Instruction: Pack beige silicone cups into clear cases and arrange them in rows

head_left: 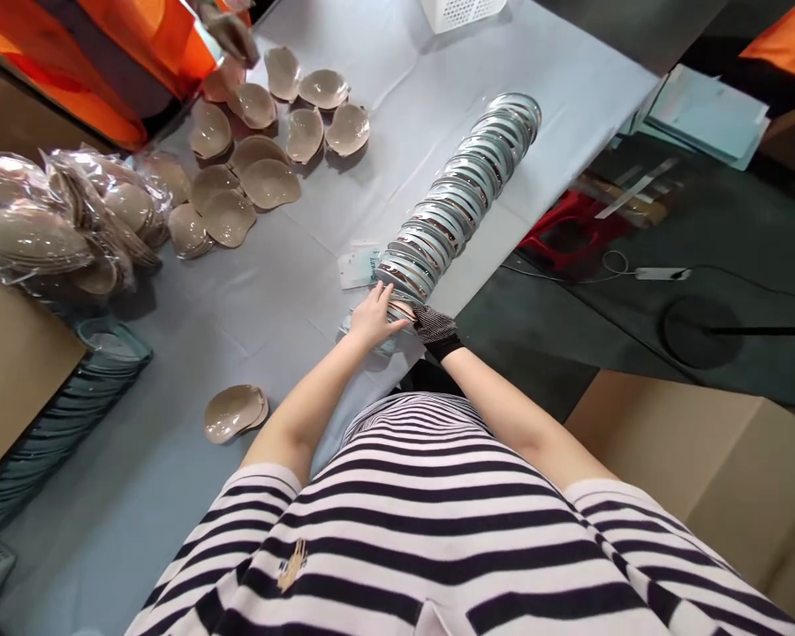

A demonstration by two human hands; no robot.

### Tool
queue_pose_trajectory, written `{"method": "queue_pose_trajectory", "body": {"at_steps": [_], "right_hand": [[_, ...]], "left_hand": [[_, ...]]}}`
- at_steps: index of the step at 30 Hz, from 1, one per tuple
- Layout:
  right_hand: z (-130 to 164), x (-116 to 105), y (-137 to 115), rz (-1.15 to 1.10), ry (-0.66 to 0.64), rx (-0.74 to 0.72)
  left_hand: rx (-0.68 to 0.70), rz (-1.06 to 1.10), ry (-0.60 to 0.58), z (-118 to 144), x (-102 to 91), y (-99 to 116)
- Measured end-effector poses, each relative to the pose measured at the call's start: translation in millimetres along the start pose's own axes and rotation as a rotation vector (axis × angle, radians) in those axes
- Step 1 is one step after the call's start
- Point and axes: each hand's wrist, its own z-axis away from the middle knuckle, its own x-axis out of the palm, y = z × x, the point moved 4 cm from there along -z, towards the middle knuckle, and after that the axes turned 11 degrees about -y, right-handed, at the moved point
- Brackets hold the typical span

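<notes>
At the near end of a long row of round silvery cases [460,194], my hands come together. My bare left hand [372,318] curls its fingers and thumb round a round case [401,310] that has something beige in it. On its right side, my right hand [435,329], in a dark patterned glove, grips the same case; its fingertips are partly hidden. Beside my left fingers lies a printed white card [358,268]. Clear plastic pieces show partly under my left wrist. Left of my forearm rest glossy beige cup-shaped pads [234,412].
Beige pads [271,184] lie spread over the grey table [318,291], with bagged pads [33,234] at left. A person in an orange vest [106,62] stands across. A white basket [462,12] sits at the far edge. Cardboard boxes [689,433] flank me.
</notes>
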Motion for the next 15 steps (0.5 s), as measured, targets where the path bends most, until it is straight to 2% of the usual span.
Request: {"method": "queue_pose_trajectory", "body": {"at_steps": [6,10,15], "right_hand": [[1,7,9,-0.303,-0.009,0.085],[3,7,14,-0.352,-0.016,0.119],[5,13,14,-0.742,-0.244,-0.046]], "left_hand": [[0.020,-0.005,0.003,1,0.2,1],[0.047,-0.044,0.055,2,3.1,1],[0.137,-0.146,0.094,3,3.1,3]]}}
